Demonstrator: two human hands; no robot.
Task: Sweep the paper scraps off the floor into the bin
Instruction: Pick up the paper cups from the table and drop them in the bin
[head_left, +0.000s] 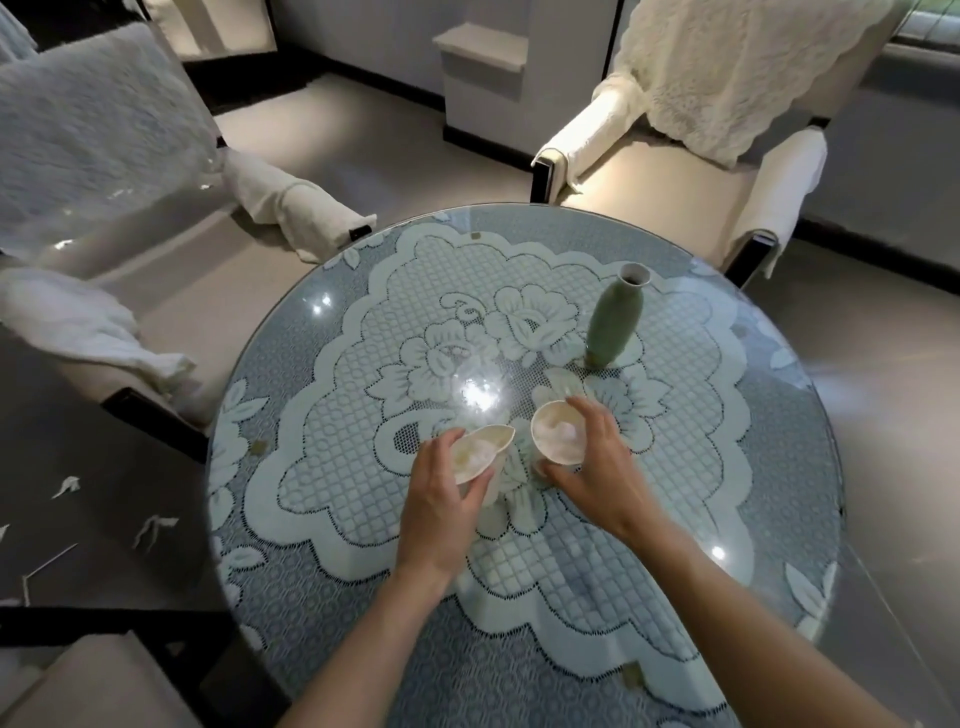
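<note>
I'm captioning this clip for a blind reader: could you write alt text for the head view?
The left hand holds a tilted paper cup and the right hand a second cup, upright, at a round glass table with a lace cloth. A green vase stands beyond them; white paper scraps lie on the floor at the left.

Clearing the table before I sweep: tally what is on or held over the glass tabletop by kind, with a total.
Paper cups: 2, the left cup in the left hand, the right cup in the right hand
Green vase: 1
Total: 3
</note>
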